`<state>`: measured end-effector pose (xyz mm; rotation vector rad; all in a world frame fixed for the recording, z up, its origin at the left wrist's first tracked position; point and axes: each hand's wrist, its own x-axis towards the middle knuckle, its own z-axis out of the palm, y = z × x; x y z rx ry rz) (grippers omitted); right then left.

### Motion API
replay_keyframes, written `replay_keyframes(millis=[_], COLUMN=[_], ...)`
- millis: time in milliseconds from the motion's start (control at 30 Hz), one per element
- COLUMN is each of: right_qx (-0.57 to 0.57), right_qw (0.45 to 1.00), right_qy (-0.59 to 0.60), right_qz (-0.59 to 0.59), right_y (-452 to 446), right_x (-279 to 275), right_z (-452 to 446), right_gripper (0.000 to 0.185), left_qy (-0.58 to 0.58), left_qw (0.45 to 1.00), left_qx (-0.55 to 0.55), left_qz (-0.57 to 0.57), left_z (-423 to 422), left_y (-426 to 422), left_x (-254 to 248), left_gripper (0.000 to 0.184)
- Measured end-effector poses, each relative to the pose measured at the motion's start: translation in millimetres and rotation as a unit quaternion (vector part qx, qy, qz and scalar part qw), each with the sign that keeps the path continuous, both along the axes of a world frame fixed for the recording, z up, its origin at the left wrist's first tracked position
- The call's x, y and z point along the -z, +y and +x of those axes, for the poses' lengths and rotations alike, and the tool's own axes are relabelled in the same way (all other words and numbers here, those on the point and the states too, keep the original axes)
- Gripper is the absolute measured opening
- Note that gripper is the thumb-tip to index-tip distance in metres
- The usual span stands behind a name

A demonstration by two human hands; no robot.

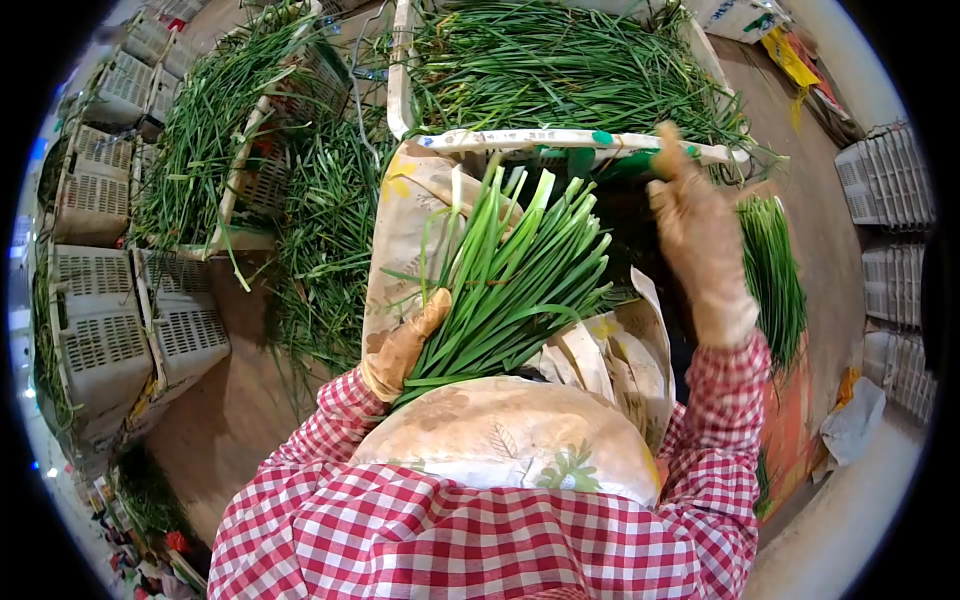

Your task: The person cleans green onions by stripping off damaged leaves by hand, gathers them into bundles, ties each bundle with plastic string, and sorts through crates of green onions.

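Observation:
My left hand [408,345], in a tan glove, is closed around a bunch of garlic chives [520,270] that lies slanted over my lap, pale cut ends pointing up and away. To the right, my gloved right hand [695,225] is raised near the front rim of a white crate [560,138], blurred by motion. Its finger and thumb look apart, and I see nothing between them. Loose chives [560,70] fill that crate. A patterned tan apron [480,425] covers my lap.
A second crate [235,200] piled with chives stands at the left, with loose chives [325,220] heaped beside it. Neat chives [770,270] lie right of my right arm. Grey crates [100,300] are stacked far left, and more crates [885,180] line the right wall.

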<state>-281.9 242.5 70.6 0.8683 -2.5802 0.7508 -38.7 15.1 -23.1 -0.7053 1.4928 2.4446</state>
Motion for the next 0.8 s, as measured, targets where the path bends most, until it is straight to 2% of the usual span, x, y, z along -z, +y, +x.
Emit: replay_keyframes(millis=[67, 100, 167, 233, 267, 300, 400, 500, 567, 600, 633, 667, 700, 767, 800], right_qx=[-0.146, -0.189, -0.226, -0.224, -0.208, -0.191, -0.206, -0.238, -0.293, -0.323, -0.375, -0.359, -0.340, -0.397, -0.409], right_qw=[0.971, 0.963, 0.955, 0.965, 0.970, 0.977, 0.970, 0.958, 0.953, 0.934, 0.892, 0.879, 0.861, 0.794, 0.769], right_qy=[-0.124, -0.150, -0.170, -0.137, -0.099, -0.029, -0.018, 0.056, -0.076, -0.141, -0.246, -0.301, -0.354, -0.427, -0.451], right_qz=[-0.142, -0.122, -0.094, -0.009, 0.075, 0.094, 0.129, 0.148, -0.017, -0.061, -0.058, -0.095, -0.131, -0.174, -0.193], right_y=[-12.3, -17.1, -30.0, -45.2, -51.5, -55.7, -63.3, -59.9, -56.3, -53.7, -49.7, -43.3, -35.5, -14.8, -1.9], right_x=[-2.5, -7.7, -9.2, -7.4, -11.8, -4.8, 6.7, 13.9, 4.1, -4.8, -12.9, -22.7, -31.0, -38.2, -44.4], right_z=[31.0, 45.4, 63.9, 75.2, 79.8, 84.1, 89.6, 96.4, 103.2, 105.0, 102.5, 106.6, 112.4, 110.3, 104.9], right_gripper=[0.028, 0.030, 0.023, 0.031, 0.035, 0.033, 0.026, 0.018, 0.010, 0.008, 0.009, 0.010, 0.012, 0.019, 0.018], left_qy=[-0.012, -0.014, -0.014, -0.007, -0.003, -0.003, -0.018, -0.013, 0.006, 0.004, 0.002, 0.007, 0.007, 0.022, 0.033], left_qw=[0.992, 0.987, 0.980, 0.984, 0.988, 0.988, 0.985, 0.978, 0.975, 0.972, 0.969, 0.953, 0.953, 0.930, 0.911], left_qx=[-0.026, -0.025, -0.016, -0.005, 0.001, 0.008, -0.007, -0.019, -0.018, -0.029, -0.039, -0.015, -0.015, -0.019, -0.041], left_qz=[0.120, 0.157, 0.196, 0.177, 0.157, 0.152, 0.171, 0.209, 0.221, 0.231, 0.242, 0.301, 0.302, 0.366, 0.410], left_z=[-3.8, -6.0, -11.8, -14.7, -15.7, -16.0, -17.9, -24.4, -23.1, -20.1, -22.4, -21.8, -20.9, -19.1, -18.0], left_y=[2.2, 2.8, 3.0, 3.1, 3.0, 2.6, 1.7, -2.4, -9.4, -13.8, -13.9, -10.8, -11.0, -12.2, -11.4], left_x=[-8.2, -11.3, -14.3, -15.9, -15.9, -17.9, -25.7, -30.1, -21.4, -4.1, -3.7, -7.1, -4.8, 2.0, 2.9], left_gripper=[0.053, 0.055, 0.057, 0.058, 0.058, 0.058, 0.056, 0.059, 0.063, 0.070, 0.076, 0.087, 0.087, 0.098, 0.096])
